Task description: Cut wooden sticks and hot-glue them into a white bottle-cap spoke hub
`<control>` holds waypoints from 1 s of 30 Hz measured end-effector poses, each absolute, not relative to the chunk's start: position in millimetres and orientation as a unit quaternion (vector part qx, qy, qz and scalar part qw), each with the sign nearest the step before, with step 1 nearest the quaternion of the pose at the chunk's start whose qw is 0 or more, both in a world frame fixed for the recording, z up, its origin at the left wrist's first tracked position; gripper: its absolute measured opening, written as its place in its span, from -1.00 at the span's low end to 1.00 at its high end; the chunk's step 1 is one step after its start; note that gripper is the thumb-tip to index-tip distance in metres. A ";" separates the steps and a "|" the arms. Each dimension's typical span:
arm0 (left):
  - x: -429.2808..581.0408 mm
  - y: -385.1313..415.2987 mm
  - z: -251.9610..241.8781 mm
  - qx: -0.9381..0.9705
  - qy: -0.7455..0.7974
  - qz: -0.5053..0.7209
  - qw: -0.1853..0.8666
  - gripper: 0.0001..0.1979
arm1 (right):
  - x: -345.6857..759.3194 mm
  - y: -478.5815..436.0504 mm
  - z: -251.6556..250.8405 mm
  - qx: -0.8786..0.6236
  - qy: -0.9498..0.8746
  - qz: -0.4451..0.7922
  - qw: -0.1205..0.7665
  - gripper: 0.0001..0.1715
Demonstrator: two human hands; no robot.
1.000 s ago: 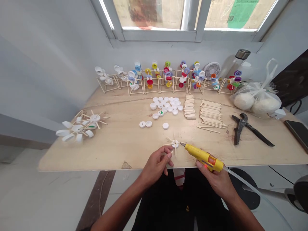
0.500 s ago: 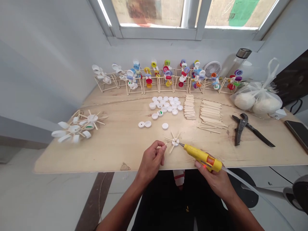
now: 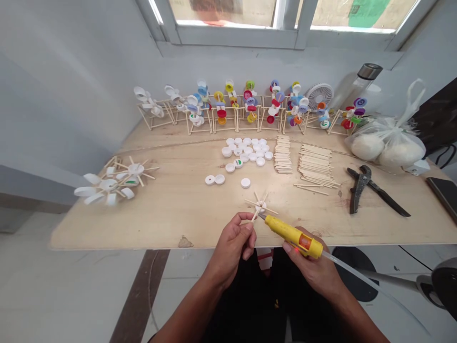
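Note:
A white bottle cap (image 3: 261, 206) with several thin wooden sticks spread out from it like spokes lies near the table's front edge. Between thumb and fingers, my left hand (image 3: 238, 240) pinches the wooden stick (image 3: 254, 216) on the cap's near side. My right hand (image 3: 314, 267) is wrapped round a yellow hot glue gun (image 3: 293, 234), its nozzle pointing left at the cap, close to the pinched stick. A clear glue stick (image 3: 352, 269) trails from the gun's back. Whether the nozzle touches the cap I cannot tell.
Loose white caps (image 3: 246, 150) and stacks of wooden sticks (image 3: 314, 164) lie mid-table. Pliers (image 3: 364, 186) and a phone (image 3: 442, 193) are at right. Cap wheels (image 3: 109, 186) sit at left. Stick frames with coloured cap wheels (image 3: 221, 112) line the back beside a plastic bag (image 3: 389, 143).
My left hand has moved right and now pinches the stick at the cap's near side. The glue gun's nozzle has shifted slightly left and down. The view has tilted a little downward.

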State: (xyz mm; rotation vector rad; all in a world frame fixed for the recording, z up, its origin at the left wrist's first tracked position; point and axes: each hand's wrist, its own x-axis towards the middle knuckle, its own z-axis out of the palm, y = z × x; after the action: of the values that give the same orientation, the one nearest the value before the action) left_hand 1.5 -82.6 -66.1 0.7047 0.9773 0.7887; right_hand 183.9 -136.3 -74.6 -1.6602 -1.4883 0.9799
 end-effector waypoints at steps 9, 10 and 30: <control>2.8 -82.5 -66.9 0.319 0.453 0.361 0.750 -0.71 | 182.5 -135.6 -71.5 -0.644 -0.603 0.360 0.303 -0.71; 2.8 -82.5 -66.9 0.319 0.453 0.360 0.751 -0.72 | 182.4 -135.5 -71.7 -0.646 -0.604 0.357 0.301 -0.70; 2.5 -83.0 -64.9 0.328 0.451 0.354 0.751 -0.76 | 185.7 -134.4 -78.3 -0.652 -0.600 0.341 0.314 -0.66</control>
State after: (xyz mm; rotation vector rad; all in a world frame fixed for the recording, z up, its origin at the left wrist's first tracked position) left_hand 2.5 -83.0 -64.9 0.7155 0.9854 0.7730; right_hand 185.7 -134.4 -78.3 -1.7179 -1.5815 0.8995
